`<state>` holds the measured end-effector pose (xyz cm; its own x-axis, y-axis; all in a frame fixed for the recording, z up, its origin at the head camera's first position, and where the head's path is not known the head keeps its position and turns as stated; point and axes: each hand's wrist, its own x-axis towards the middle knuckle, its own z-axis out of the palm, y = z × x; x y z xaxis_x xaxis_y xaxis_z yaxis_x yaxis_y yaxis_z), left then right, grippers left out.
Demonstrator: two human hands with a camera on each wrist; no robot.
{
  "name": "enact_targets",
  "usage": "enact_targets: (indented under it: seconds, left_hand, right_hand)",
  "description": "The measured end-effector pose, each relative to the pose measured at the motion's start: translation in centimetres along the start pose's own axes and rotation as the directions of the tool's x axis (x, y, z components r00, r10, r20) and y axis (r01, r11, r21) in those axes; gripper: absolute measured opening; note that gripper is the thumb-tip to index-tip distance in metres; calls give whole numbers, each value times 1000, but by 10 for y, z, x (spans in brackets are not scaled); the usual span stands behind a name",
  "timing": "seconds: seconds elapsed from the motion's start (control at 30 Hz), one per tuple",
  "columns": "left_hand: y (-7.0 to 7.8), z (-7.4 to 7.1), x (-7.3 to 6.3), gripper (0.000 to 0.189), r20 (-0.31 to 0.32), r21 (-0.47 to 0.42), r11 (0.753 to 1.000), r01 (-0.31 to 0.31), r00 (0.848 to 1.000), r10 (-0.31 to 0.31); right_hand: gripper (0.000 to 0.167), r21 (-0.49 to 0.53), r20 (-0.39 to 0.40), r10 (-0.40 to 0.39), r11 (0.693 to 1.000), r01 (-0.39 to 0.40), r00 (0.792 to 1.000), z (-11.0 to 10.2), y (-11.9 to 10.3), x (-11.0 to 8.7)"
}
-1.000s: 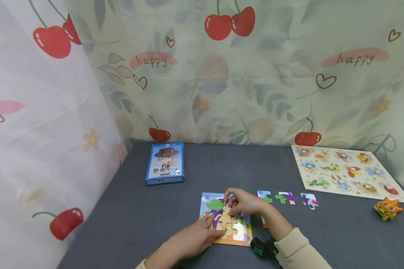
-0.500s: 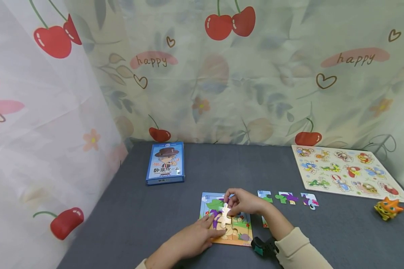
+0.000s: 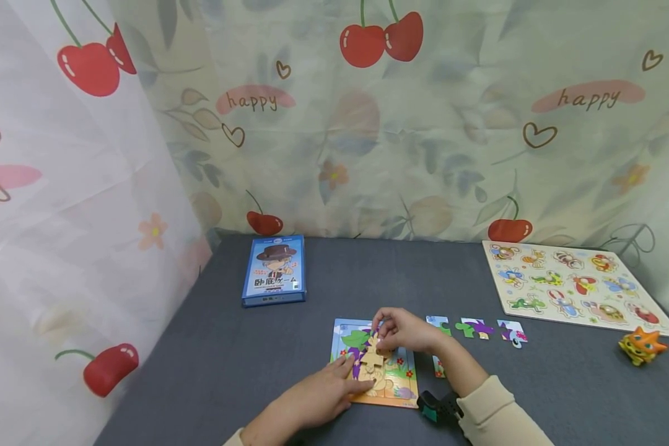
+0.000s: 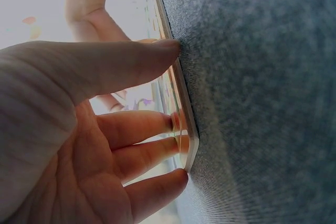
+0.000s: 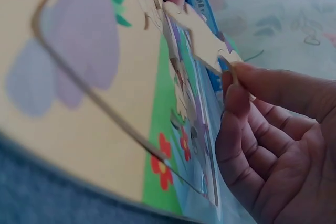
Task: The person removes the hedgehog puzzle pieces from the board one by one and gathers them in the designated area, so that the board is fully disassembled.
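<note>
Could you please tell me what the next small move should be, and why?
I would probably lower the puzzle piece flat onto the board: the right hand pinches it at one end, tilted over the board, while the left hand rests on the board, seemingly steadying it.

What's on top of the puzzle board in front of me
Your left hand rests on the puzzle board; your right hand pinches a tan piece over it. Printed red flowers show; whatever lies directly under the hands and piece is covered.
</note>
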<state>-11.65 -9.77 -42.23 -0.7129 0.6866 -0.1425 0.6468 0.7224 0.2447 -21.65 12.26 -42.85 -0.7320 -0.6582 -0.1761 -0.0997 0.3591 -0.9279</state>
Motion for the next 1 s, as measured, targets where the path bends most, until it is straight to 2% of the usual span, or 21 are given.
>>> enact_targets:
  seconds: [0.33, 0.57, 0.83, 1.0]
  left_hand:
    - [1, 0, 1, 45, 37, -17, 999, 32, 999, -31]
    - [2, 1, 1, 45, 44, -26, 999, 48, 998, -47]
    - [1, 1, 1, 44, 21, -35, 998, 46, 999, -45]
    - [1, 2, 2, 45, 28, -37, 998, 50, 998, -49]
  right_hand:
    - [22, 33, -55, 25, 999, -24, 998, -10, 8, -8]
    - [26, 61, -104, 53, 997, -47, 993, -19, 12, -23]
    - [32, 49, -173, 71, 997, -63, 982, -34, 16, -44]
    - [34, 34, -202, 85, 996, -80, 976, -43, 20, -60]
